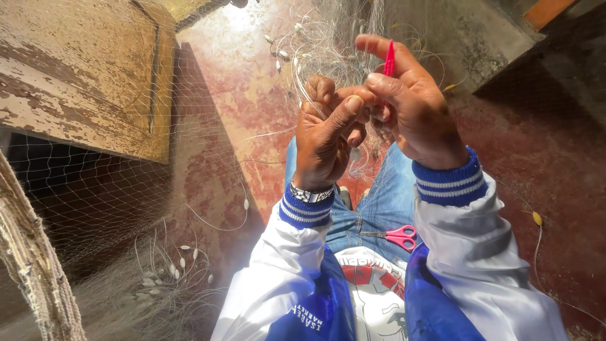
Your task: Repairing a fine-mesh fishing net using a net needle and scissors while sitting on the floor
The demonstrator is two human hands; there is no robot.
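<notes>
My left hand point(325, 129) pinches a bunch of thin white fishing net point(328, 44) between thumb and fingers, held up in front of me. My right hand point(410, 104) meets it from the right and grips a slim red netting needle point(389, 60) that points upward between its fingers. Both hands touch at the fingertips over the net strands. A metal watch sits on my left wrist. Pink-handled scissors point(394, 235) lie on my lap, on blue jeans, below the hands.
Fine net drapes across the left side, with small white floats point(180, 265) gathered on the red floor point(221, 126). A worn wooden board point(82, 76) stands at upper left. A thick rope point(31, 265) runs down the left edge. A yellow float point(537, 218) lies at right.
</notes>
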